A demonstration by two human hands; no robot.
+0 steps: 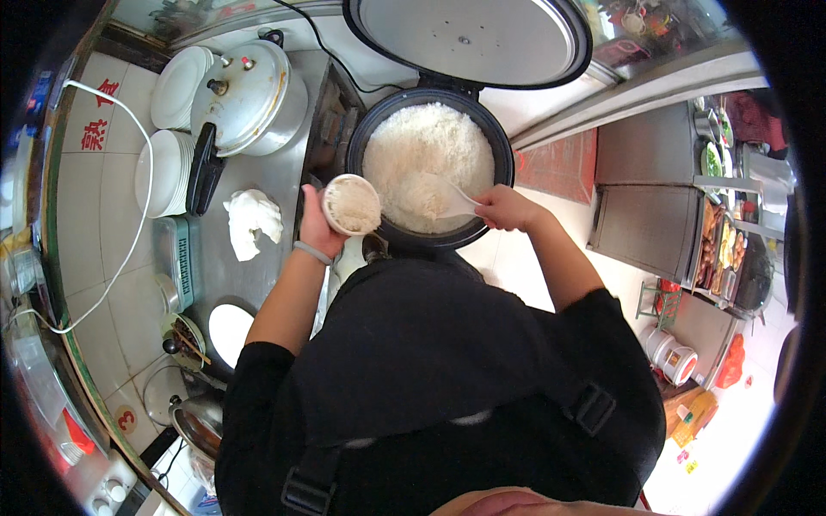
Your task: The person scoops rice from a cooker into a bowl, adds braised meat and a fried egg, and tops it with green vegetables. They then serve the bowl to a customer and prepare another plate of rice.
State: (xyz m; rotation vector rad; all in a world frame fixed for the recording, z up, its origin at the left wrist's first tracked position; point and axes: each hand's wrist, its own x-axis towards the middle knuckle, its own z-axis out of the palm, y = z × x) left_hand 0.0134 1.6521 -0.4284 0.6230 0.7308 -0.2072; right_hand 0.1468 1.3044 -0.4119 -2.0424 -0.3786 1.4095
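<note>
Cooked white rice (445, 138) fills a large dark rice cooker (504, 145) in front of me, its lid (468, 39) raised at the back. My right hand (513, 209) grips the handle of a white plastic rice paddle (457, 201). The paddle's blade rests in the rice near the front and carries a clump. My left hand (322, 226) holds a small white bowl (328, 209) beside the cooker's left rim. Rice (353, 205) fills the bowl, and its mouth faces up towards me.
A steel counter (251, 174) on the left carries a pressure cooker (248, 97), stacked white plates (164, 171), a crumpled white cloth (253, 222) and a lidded plastic box (174, 258). A black cord (322, 45) runs behind the rice cooker. Steel cabinets (645, 219) stand at right.
</note>
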